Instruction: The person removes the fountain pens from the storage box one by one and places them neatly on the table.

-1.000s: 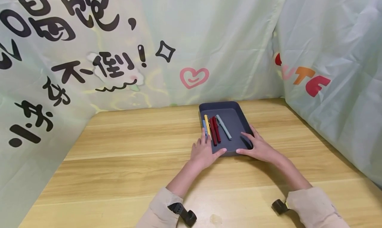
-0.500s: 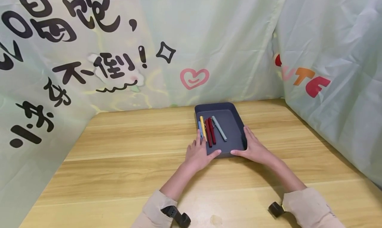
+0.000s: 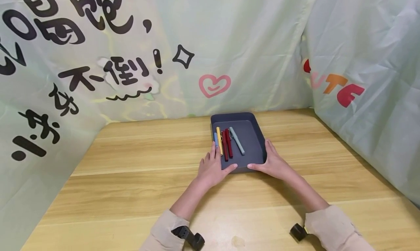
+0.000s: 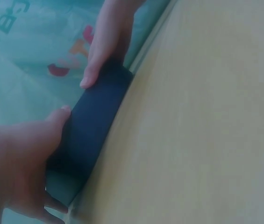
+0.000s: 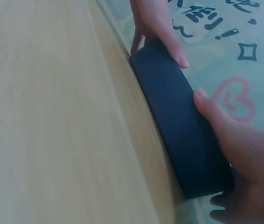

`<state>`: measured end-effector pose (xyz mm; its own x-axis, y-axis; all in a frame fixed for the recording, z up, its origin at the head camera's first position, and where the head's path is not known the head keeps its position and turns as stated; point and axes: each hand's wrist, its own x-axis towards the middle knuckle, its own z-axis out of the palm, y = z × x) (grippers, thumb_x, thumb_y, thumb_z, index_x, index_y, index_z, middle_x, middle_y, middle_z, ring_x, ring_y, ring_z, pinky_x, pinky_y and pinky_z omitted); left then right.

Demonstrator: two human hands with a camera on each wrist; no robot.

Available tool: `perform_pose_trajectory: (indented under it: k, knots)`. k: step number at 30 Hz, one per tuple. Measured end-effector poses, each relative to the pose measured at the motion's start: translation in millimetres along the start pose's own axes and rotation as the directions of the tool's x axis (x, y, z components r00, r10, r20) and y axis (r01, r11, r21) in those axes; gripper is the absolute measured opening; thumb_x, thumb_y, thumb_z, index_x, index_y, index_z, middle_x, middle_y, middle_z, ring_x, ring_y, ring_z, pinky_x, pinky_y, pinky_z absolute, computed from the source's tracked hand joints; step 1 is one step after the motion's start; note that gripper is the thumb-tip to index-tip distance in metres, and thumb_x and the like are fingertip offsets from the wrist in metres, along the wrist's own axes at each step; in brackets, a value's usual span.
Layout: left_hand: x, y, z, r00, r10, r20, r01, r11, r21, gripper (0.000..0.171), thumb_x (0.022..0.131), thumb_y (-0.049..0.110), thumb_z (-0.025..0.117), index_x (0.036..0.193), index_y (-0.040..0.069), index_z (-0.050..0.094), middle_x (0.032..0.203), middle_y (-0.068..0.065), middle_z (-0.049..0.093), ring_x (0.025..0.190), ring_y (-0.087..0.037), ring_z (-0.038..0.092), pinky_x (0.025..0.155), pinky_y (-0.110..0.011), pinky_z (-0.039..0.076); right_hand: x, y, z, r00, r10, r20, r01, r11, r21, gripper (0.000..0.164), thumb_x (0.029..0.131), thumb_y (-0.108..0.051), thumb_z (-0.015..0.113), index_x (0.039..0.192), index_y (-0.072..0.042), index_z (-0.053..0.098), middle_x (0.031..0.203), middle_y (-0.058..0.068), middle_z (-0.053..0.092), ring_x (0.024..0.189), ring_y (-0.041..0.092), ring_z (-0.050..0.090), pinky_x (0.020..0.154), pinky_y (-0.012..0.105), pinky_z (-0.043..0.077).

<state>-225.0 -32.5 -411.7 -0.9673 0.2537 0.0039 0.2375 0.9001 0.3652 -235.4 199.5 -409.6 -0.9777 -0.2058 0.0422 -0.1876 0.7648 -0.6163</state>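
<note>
A dark grey rectangular tray [image 3: 252, 149] stands on the wooden table. Inside it lie several pens: a blue pen [image 3: 216, 138] by the left wall, a yellow pen [image 3: 219, 139], two dark red pens [image 3: 229, 143] and a pale grey-blue pen [image 3: 237, 141]. My left hand [image 3: 210, 170] grips the tray's near left corner, thumb on the front rim and fingers along the side. At the near right corner, my right hand [image 3: 275, 165] grips likewise. Both wrist views show the tray's outer front wall [image 4: 92, 123] between the two thumbs; the pens are hidden there.
The wooden table [image 3: 131, 178] stretches left and in front of the tray. A pale printed curtain [image 3: 256, 61] hangs along its back and sides, close behind the tray. Black wrist cameras [image 3: 298, 232] sit at the sleeves.
Both hands have slid the tray with its pens leftward across the table, further in the first half second than in the second. The grip at the two near corners looks the same.
</note>
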Motion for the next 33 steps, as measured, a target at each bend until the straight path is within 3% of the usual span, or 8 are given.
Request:
perform_pose_trajectory:
  k: [8, 19, 33]
  knots:
    - [-1.4, -3.1, -2.0, 0.999, -0.024, -0.025, 0.023, 1.000, -0.020, 0.101, 0.081, 0.071, 0.041, 0.147, 0.002, 0.008, 0.152, -0.012, 0.001, 0.133, -0.038, 0.019, 0.103, -0.052, 0.020, 1.8, -2.6, 2.6, 1.000, -0.019, 0.006, 0.019, 1.000, -0.005, 0.119, 0.071, -0.052, 0.072, 0.142, 0.012, 0.000, 0.146, 0.032, 0.002, 0.131, 0.047, 0.010, 0.100, 0.058, 0.020]
    - [-5.5, -16.2, -8.1, 0.999, -0.040, -0.029, 0.040, 0.999, -0.003, 0.103, 0.082, 0.070, 0.042, 0.145, -0.003, 0.007, 0.151, -0.017, 0.005, 0.132, -0.037, 0.022, 0.102, -0.051, 0.024, 6.8, -13.3, 13.6, 1.000, -0.022, -0.013, 0.022, 1.000, 0.001, 0.119, 0.070, -0.053, 0.073, 0.142, 0.012, 0.003, 0.146, 0.030, 0.006, 0.131, 0.045, 0.014, 0.100, 0.056, 0.022]
    - [-10.6, -34.5, -13.1, 0.998, -0.051, -0.023, 0.051, 0.998, -0.034, 0.104, 0.081, 0.071, 0.041, 0.146, 0.000, 0.003, 0.151, -0.016, 0.006, 0.132, -0.037, 0.022, 0.103, -0.050, 0.022, 9.6, -29.0, 26.7, 0.999, -0.022, -0.026, 0.023, 0.999, 0.024, 0.119, 0.069, -0.053, 0.073, 0.142, 0.011, 0.004, 0.147, 0.029, 0.007, 0.131, 0.043, 0.018, 0.099, 0.055, 0.025]
